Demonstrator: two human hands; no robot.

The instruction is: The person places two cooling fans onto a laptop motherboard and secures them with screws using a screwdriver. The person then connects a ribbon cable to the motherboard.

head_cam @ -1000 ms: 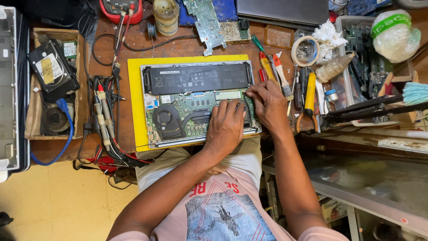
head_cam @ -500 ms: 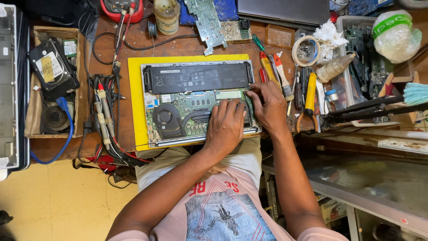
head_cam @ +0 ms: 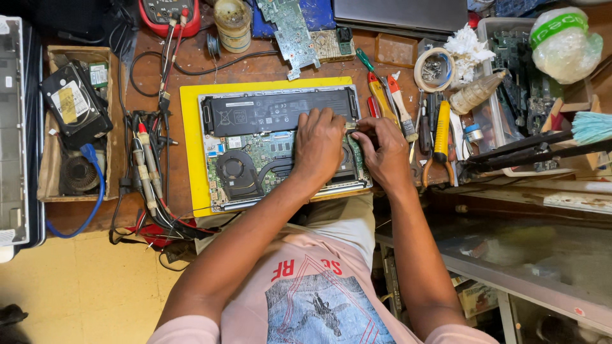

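The opened laptop (head_cam: 280, 150) is lying on the yellow mat (head_cam: 189, 153), cover already off. The left hand (head_cam: 317, 148) is pressing flat on its board; the right hand (head_cam: 384, 151) is pinching something small at its right edge; battery and fan remain inside.

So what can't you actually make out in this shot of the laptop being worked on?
Head view only:
- Under the left hand: the part of the laptop board it rests on is covered.
- Right hand: whatever its fingertips pinch at the laptop's right edge is too small to tell.
- Multimeter: cut off by the top edge.
- Grey case: cut off by the left edge.
- Small parts in the tape roll: too small.
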